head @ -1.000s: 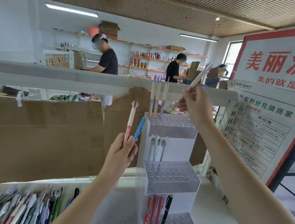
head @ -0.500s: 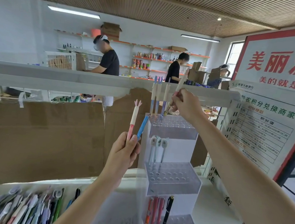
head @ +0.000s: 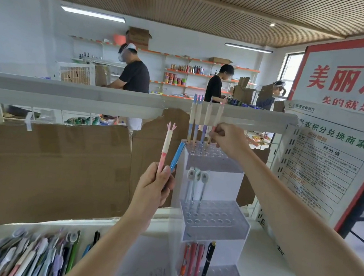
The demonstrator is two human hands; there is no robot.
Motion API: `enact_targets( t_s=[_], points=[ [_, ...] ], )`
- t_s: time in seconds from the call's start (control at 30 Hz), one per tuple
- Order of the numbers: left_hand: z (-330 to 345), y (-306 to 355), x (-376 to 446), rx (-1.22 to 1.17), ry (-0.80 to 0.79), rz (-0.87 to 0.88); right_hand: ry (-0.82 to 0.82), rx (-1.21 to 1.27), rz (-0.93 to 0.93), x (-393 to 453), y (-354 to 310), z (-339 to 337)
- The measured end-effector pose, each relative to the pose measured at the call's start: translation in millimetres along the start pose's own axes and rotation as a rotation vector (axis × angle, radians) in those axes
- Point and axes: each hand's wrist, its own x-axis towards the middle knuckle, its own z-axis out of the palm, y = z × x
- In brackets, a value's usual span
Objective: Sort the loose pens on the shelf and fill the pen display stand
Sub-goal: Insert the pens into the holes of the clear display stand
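At top tier, R hand (head: 229, 138) pinches pink pen (head: 216, 121).

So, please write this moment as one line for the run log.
right hand: sets pink pen into top tier | left hand: holds pink-white pen, blue pen | loose pens: unsorted

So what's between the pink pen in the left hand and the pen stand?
In the head view, a blue pen, held in the same left hand, stands between the pink pen and the pen stand.
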Motion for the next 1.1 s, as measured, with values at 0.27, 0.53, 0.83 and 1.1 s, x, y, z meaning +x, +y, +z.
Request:
enact_targets(
  t_s=[0.27, 0.53, 0.83, 1.1],
  points=[
    [5, -2, -2, -0.012, -0.013, -0.019, -0.033, -0.032, 0.019, -1, -1, 4],
    [5, 2, -6, -0.011, -0.013, -0.014, -0.043, -0.052, 0.037, -5, -5, 1],
    [5, 7, -10, -0.020, -0.014, -0.006, -0.113, -0.153, 0.072, -2, -12, 0],
    [2, 9, -15, -0.043, -0.020, -0.031, 0.052, -0.043, 0.087, -22, -9, -3]
  ],
)
